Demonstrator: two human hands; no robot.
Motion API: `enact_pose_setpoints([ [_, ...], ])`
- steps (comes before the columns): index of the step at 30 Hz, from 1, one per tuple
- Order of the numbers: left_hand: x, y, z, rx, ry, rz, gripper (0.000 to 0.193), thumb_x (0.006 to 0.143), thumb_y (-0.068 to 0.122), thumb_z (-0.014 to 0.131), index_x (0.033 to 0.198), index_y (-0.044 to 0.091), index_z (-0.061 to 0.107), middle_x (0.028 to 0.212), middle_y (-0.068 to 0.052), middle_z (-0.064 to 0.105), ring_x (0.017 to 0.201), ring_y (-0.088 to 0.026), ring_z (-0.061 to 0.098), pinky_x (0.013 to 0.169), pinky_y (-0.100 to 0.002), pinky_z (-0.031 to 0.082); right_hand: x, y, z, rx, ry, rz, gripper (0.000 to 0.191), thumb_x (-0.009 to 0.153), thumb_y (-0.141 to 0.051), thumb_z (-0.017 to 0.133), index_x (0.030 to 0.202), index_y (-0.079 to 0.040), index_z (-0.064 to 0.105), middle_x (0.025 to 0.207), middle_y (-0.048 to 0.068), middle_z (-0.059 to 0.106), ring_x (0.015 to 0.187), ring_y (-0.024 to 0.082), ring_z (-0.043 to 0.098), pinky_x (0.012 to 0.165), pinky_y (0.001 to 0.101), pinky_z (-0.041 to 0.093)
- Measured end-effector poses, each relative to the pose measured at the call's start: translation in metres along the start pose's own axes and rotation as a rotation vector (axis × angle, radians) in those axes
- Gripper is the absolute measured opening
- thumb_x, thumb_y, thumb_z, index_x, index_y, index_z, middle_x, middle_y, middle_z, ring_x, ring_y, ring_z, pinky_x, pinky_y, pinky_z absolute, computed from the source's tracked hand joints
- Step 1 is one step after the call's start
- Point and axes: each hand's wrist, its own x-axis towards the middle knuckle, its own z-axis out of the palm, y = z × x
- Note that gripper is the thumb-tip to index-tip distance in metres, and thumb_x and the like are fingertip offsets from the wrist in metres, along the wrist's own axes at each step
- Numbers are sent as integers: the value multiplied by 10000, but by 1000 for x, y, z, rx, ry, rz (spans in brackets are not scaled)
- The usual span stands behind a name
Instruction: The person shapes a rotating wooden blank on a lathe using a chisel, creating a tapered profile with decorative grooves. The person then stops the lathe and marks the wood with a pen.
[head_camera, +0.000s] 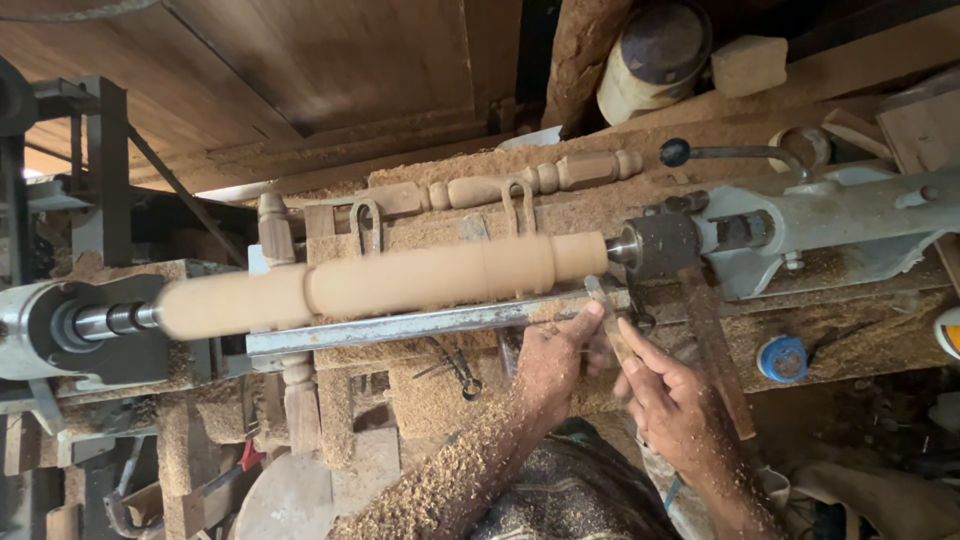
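While the wooden spindle (385, 282) sits clamped lengthwise in the lathe, headstock (70, 330) at left & tailstock (800, 225) at right, we've got both hands low near its right end. Our left hand (553, 355), coated w/ sawdust, has fingers curled, thumb & forefinger pinching the flat chisel (605, 310) just beside the metal tool rest (420, 325). Our right hand (672, 400) is wrapped loosely round the same chisel lower down, forefinger stretched along it; grip mostly hidden, so can't tell how tight. Chisel tip lies just under the spindle's right end, contact unclear. Behind the spindle, on the sawdust-covered table (470, 165), a finished turned baluster (530, 180) lies parallel. A blue tape roll (783, 358) rests at right, near the tailstock base.
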Motion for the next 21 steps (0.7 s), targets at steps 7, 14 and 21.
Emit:
enact_pose_setpoints([
  [7, -5, 13, 16, 102, 54, -129, 363, 988, 316, 715, 807, 1, 702, 669, -58, 652, 553, -141, 557, 515, -304, 461, 1, 4, 4, 58, 78, -36, 513, 977, -173, 577, 1489, -199, 564, 733, 32, 606, 504, 63, 460, 418, 221, 388],
  [14, -2, 105, 34, 1318, -230, 323, 270, 904, 309, 691, 1042, 81, 736, 760, -77, 688, 583, -171, 617, 517, -349, 552, -21, -6, -8, 41, 269, -141, 521, 993, -163, 536, 1513, -201, 527, 726, 21, 676, 430, 54, 437, 338, 236, 371],
  [21, 71, 165, 81, 2228, -489, 94, 435, 901, 418, 779, 1109, 43, 707, 993, -115, 706, 879, -255, 665, 798, -432, 521, -31, -16, -11, 106, 237, -84, 544, 1010, -185, 533, 1550, -173, 469, 765, 39, 669, 468, 49, 448, 379, 227, 397],
])
